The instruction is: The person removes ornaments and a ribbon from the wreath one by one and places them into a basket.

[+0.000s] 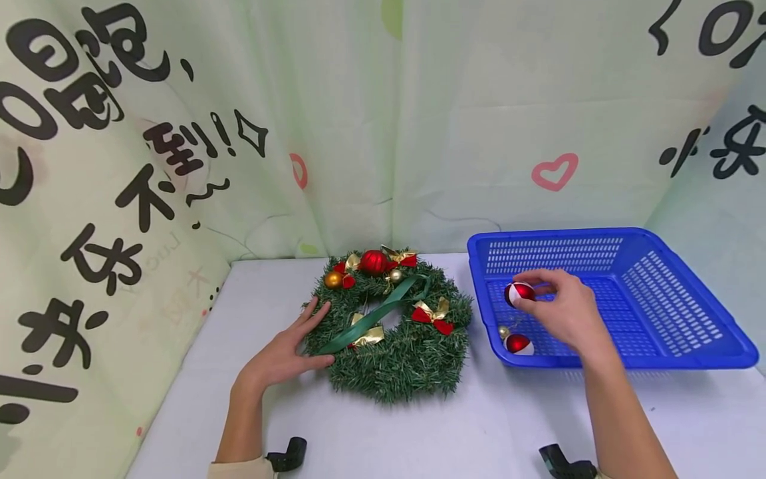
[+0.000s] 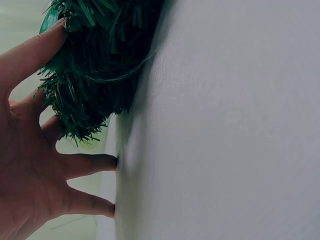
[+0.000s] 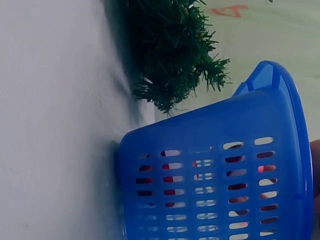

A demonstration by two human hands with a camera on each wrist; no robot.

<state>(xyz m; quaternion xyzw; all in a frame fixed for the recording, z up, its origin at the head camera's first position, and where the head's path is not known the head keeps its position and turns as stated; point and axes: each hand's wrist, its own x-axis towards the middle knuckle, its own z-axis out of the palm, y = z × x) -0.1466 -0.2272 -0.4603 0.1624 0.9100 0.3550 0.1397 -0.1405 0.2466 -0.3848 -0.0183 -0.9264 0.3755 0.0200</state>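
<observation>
A green Christmas wreath (image 1: 401,372) lies on the white table, dressed with red and gold bows, a red ball, a gold ball and a dark green ribbon (image 1: 380,313) across its middle. My left hand (image 1: 284,352) rests on the wreath's left side with fingers spread; in the left wrist view, the thumb and some fingertips touch the needles while two fingers reach down to the table. Over the left part of the blue basket (image 1: 670,332), my right hand (image 1: 565,307) pinches a red and white Christmas ball (image 1: 519,293) between thumb and fingers.
Inside the basket, at its near left corner, lie a second red and white ball (image 1: 518,344) and a small gold ball (image 1: 504,331). The basket stands right of the wreath. A pale printed curtain (image 1: 431,133) hangs behind and to the sides of the table (image 1: 419,439).
</observation>
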